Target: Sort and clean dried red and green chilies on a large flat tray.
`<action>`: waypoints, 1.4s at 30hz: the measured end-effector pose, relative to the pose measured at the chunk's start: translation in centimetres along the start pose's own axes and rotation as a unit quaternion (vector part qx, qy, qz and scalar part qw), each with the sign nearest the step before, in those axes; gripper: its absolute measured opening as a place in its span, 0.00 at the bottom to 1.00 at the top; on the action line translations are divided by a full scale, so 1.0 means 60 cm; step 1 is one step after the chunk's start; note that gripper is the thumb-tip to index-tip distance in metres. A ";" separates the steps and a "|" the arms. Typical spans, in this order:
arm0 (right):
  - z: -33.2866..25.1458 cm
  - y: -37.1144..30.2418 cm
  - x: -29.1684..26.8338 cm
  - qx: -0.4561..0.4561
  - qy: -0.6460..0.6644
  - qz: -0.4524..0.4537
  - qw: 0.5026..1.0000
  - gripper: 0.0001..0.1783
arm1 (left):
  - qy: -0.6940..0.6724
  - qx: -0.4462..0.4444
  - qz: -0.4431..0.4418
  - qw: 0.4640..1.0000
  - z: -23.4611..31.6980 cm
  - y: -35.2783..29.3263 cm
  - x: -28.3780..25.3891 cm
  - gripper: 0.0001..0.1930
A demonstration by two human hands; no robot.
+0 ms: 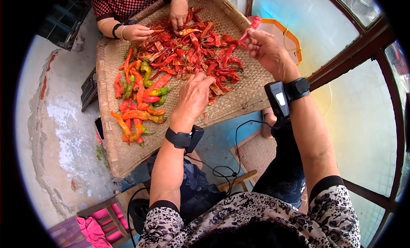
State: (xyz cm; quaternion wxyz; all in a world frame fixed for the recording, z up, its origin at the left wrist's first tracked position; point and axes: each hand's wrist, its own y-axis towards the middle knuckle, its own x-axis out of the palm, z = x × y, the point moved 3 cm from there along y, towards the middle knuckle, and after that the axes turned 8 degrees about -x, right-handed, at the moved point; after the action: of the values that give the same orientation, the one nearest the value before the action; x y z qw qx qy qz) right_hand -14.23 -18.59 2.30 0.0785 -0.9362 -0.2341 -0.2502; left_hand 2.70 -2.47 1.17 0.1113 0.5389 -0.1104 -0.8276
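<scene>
A heap of dried red chili peppers point(179, 55) lies on a large woven tray point(239, 90). My left hand point(194, 94) reaches to the near edge of this heap, fingers curled down among the peppers. Its fingertips are partly hidden, and I cannot make out what they grip. Raised above the tray's right edge, my right hand point(271, 51) pinches a single red chili pepper point(252, 26) that points up and away. Fresher red, orange and green peppers point(139, 102) are grouped on the tray's left side.
Across the tray, another person's hands point(177, 17) handle peppers. An orange-rimmed container point(294, 43) stands beyond my right hand, near framed glass panes point(363, 120). A worn wall point(64, 120) is at left. Below me are a black cable point(237, 154) and a pink cloth point(92, 233).
</scene>
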 end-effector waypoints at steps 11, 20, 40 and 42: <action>-0.026 0.027 -0.089 -0.008 0.133 0.117 0.984 0.08 | -0.056 -0.101 0.021 0.993 0.003 0.018 -0.014 0.03; -0.012 0.035 -0.103 0.001 0.175 0.184 0.967 0.10 | 0.068 -0.031 -0.029 0.997 -0.002 0.005 0.007 0.09; 0.079 -0.034 0.111 0.000 -0.360 -0.260 0.896 0.13 | -0.497 -0.268 -0.017 0.825 -0.040 0.017 -0.012 0.07; 0.098 -0.041 0.121 -0.016 -0.392 -0.275 0.877 0.14 | -0.522 -0.262 -0.019 0.811 -0.038 0.017 -0.011 0.07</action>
State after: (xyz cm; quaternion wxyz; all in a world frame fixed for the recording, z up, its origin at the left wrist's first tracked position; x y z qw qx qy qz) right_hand -7.30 -11.98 1.00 -0.1065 -0.8563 -0.4902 0.1226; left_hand 5.14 -3.38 1.13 0.1585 -0.0222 0.0793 -0.9839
